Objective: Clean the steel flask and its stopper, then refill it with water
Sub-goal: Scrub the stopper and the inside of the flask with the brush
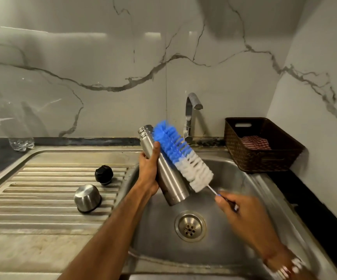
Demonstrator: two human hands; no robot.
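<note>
left hand (149, 170) wraps the steel flask (163, 168) over the sink (264, 199); right hand (244, 215) pinches the bottle brush (180, 156) handle; wet steel could slip and drop, bristles fling water

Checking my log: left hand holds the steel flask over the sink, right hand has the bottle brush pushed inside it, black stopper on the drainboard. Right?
One thing is wrong: the head view shows the bottle brush outside the steel flask, bristles lying along its side. The left hand, right hand, sink, black stopper and drainboard are as you say.
</note>
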